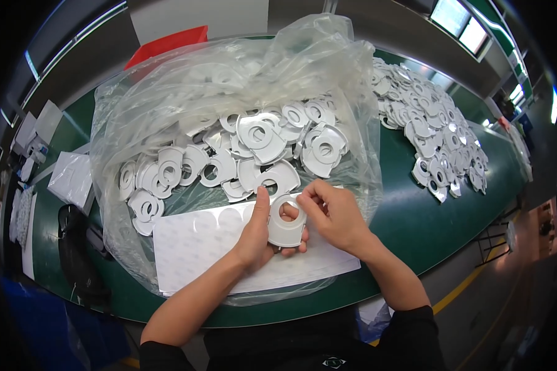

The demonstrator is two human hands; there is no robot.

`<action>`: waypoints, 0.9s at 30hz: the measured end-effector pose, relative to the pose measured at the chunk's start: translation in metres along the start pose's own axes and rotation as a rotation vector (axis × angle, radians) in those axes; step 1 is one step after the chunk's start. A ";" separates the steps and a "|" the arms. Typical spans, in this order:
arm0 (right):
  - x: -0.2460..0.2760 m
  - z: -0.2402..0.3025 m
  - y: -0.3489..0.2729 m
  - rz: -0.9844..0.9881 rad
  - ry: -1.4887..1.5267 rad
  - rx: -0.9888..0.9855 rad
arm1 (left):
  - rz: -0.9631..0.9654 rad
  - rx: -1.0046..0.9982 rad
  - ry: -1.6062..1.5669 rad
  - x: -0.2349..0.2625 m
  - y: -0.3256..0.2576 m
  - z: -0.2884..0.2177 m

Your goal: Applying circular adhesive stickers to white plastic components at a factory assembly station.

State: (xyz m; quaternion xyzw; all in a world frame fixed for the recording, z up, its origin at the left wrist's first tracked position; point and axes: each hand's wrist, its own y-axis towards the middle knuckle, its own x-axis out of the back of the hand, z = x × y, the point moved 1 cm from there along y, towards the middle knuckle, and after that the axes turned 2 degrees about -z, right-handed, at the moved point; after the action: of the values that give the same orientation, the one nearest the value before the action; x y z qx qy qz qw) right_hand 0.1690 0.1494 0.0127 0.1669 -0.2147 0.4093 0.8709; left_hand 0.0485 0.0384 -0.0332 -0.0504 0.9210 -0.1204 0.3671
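My left hand (252, 240) grips a white plastic part (286, 235) with a round hole, its thumb along the left edge and fingertips showing beneath and through the hole. At the part's upper right edge, my right hand (339, 213) is closed in a pinch; whatever lies between its fingertips is too small to make out. Below both hands lies a white sheet (195, 256) with faint rows of round marks. Just beyond them, many similar white parts (257, 136) lie heaped in a large clear plastic bag (145, 93).
On the green table (399, 229), another big heap of white parts (430, 114) spreads at the far right. A red bin (170, 46) stands behind the bag. To the left are a white plastic-wrapped package (70, 176) and a long black object (77, 253).
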 end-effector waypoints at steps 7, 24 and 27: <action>0.051 -0.020 0.016 -0.134 0.274 -0.192 | -0.124 -0.118 0.009 -0.015 -0.011 -0.002; 0.074 -0.018 0.001 0.505 -0.172 0.015 | -0.810 -0.644 1.942 -0.002 0.051 -0.075; 0.066 -0.016 -0.007 0.643 -0.344 -0.003 | -0.817 -0.781 1.849 0.002 0.048 -0.075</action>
State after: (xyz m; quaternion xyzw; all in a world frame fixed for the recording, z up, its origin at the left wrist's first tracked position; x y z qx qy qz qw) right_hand 0.2160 0.1951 0.0315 0.1558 -0.4002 0.6278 0.6492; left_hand -0.0053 0.0982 0.0056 -0.3565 0.7297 0.0767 -0.5785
